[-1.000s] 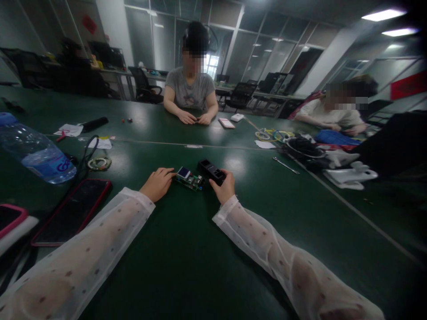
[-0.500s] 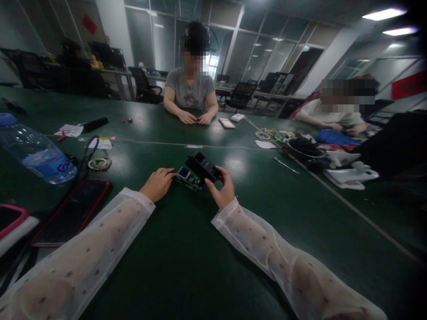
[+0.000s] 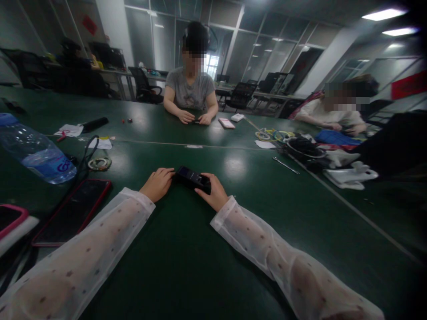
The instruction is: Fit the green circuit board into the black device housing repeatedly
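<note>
A black rectangular casing (image 3: 191, 178) with a small screen window and buttons lies over the green table. The circuit board seen earlier is now hidden, covered by it. My right hand (image 3: 215, 192) is closed around the casing's right end, thumb along the near side and fingers at the far side. At the left end, my left hand (image 3: 158, 184) rests with its fingers stretched out, the fingertips touching or very close to the casing; its thumb is hidden.
To the left are a water bottle (image 3: 40, 153), a red-edged phone (image 3: 74, 212), a beaded bracelet (image 3: 99, 164) and a black cable (image 3: 89, 149). A wrench (image 3: 286, 165) and a pile of cables (image 3: 305, 147) lie to the right. Across the table (image 3: 187, 266) sits a person in grey (image 3: 190, 89), another far right.
My right hand has brought the black casing down and left over the circuit board, whose screen and parts were exposed before. My left hand has stayed in place.
</note>
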Demonstrator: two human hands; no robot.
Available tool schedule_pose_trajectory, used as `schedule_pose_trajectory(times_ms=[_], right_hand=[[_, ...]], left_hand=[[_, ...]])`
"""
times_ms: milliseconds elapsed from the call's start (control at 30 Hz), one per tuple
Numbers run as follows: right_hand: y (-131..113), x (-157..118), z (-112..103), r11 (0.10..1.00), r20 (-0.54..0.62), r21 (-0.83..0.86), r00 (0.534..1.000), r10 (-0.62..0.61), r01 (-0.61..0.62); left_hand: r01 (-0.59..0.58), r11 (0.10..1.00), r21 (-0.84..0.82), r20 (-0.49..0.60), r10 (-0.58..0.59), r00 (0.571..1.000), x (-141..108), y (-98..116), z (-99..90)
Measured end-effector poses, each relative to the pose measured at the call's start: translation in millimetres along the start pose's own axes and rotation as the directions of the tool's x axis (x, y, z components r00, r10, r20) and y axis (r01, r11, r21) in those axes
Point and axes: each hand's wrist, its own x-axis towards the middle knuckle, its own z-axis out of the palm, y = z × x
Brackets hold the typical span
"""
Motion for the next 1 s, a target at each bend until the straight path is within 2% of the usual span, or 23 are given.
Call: schedule_pose_trajectory(times_ms=[133,400,1000], right_hand=[[4.0,0.1,2.2,0.999,0.075,-0.021,0.997,0.028,-0.026],[5.1,-0.2,1.3,0.997,0.075,0.024,0.994,0.073,-0.075],[-0.6,0.9,-1.9,0.994,0.062,0.045,0.993,0.099,-0.101]], left_hand=[[-0.001,1.000,0.006,0.013,0.001,1.000,-0.6,1.0,-2.0],[0.001,1.000,-0.005,0.006,-0.001,1.000,0.0,0.7,-1.8],[0.000,1.000,-0.001,0.015,0.000,1.000,0.3,0.4,-1.6]])
